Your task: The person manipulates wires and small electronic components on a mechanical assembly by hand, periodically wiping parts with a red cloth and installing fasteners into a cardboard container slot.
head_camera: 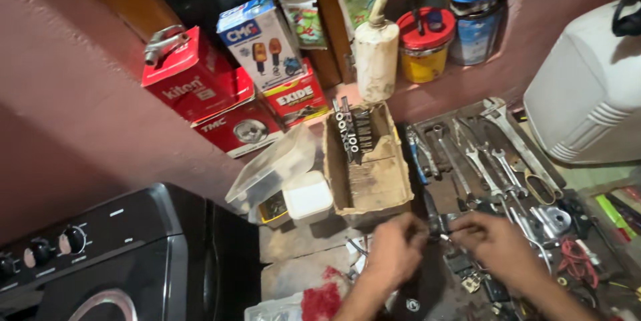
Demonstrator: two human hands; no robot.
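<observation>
Both hands meet low over the worktop [300, 274]: the left hand [394, 251] is curled with its grip closed near a small dark part [435, 222], and the right hand [497, 241] pinches toward the same spot, though blur hides what exactly each grip holds. Just beyond them stands an open wooden box [374, 181], with a white plastic tub [307, 195] to its left. To its right, wrenches [491, 161] lie spread on a tray.
</observation>
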